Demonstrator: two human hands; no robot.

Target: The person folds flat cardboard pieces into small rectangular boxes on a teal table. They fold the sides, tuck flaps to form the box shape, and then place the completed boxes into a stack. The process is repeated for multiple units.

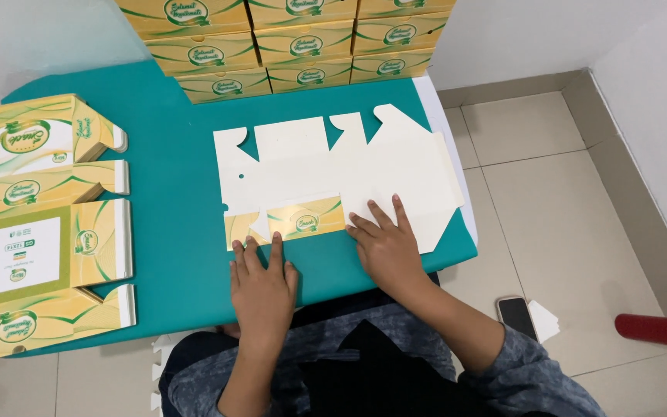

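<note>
A flat die-cut cardboard box blank (333, 174) lies white side up on the teal table (171, 193). Its near flap (303, 220) is folded over, showing the yellow and green printed side. My left hand (262, 286) lies flat with fingers together, fingertips pressing the lower edge of that folded flap. My right hand (384, 243) lies flat with fingers spread on the blank's near right part, beside the flap. Neither hand grips anything.
Finished yellow boxes (295, 42) are stacked in rows at the table's far edge. A pile of unfolded printed blanks (40, 224) lies at the left. On the tiled floor at right are a phone (516, 315), white card pieces (543, 320) and a red cylinder (658, 330).
</note>
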